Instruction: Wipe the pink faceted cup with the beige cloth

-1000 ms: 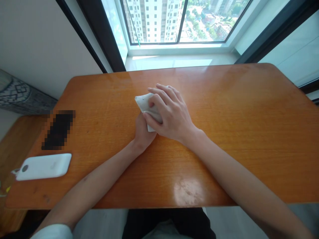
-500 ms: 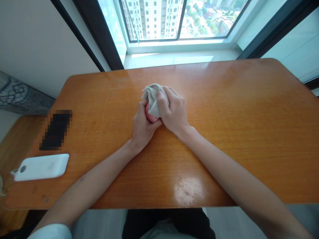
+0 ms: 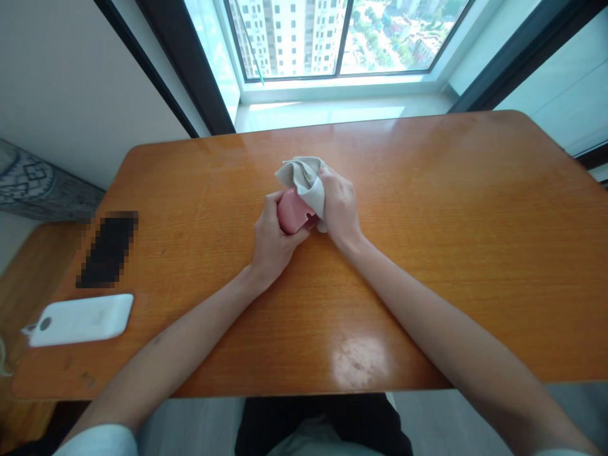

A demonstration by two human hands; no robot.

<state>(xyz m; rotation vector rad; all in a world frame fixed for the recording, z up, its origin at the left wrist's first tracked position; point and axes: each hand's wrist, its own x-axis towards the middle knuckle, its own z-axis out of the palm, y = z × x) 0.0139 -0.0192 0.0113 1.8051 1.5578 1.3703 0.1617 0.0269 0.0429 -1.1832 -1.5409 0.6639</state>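
Note:
At the middle of the orange wooden table (image 3: 427,253) my left hand (image 3: 272,244) is wrapped round a small pink object (image 3: 292,214), tilted up off the surface. My right hand (image 3: 338,212) is closed on a crumpled pale grey cloth (image 3: 304,176), pressing it against the top and right side of the pink object. Both hands touch each other around the object. Much of the pink object is hidden by fingers and cloth.
A white power bank (image 3: 80,320) lies near the table's left front corner, with a blurred dark flat item (image 3: 108,249) just behind it. A window (image 3: 332,38) and its sill run along the far edge. A lower wooden surface (image 3: 23,266) adjoins on the left.
The cloth, flat under my right hand a second ago, has been gathered up and bunched. The pink object has come into view in my left hand, lifted and tilted.

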